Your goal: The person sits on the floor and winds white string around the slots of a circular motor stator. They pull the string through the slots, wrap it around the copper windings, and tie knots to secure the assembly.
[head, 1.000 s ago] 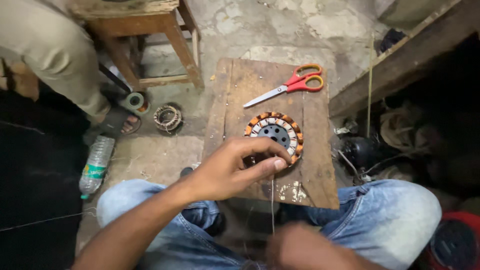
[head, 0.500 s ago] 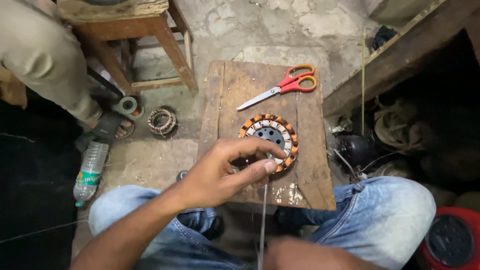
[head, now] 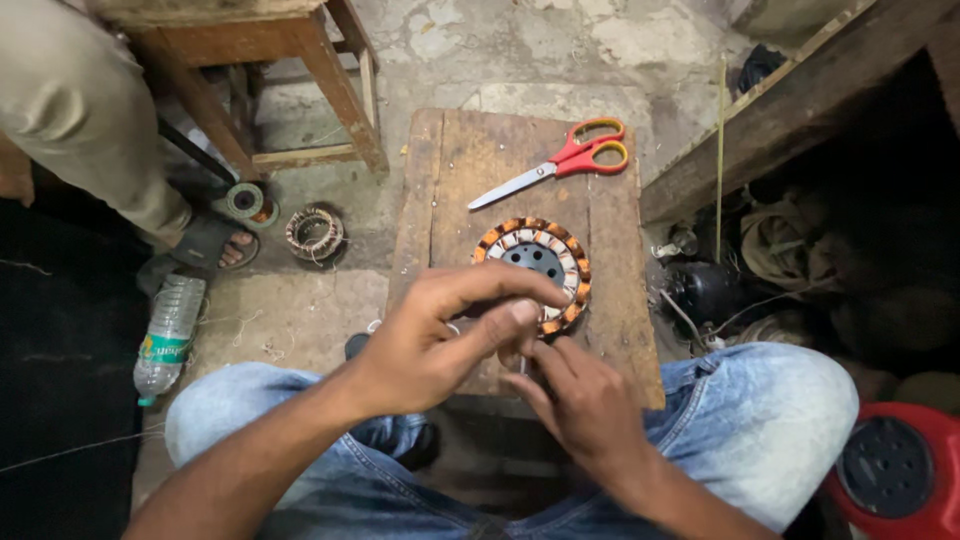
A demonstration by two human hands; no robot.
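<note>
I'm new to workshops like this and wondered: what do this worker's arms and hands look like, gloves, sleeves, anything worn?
Both are bare. The left hand and right hand have no gloves, and no rings, watch or bands show. The forearms are uncovered as far as the picture shows them, with no sleeve edge in view. The only clothing visible is the light blue jeans on the legs beneath.

Scissors [head: 560, 165] beyond stator [head: 535, 262]
</note>
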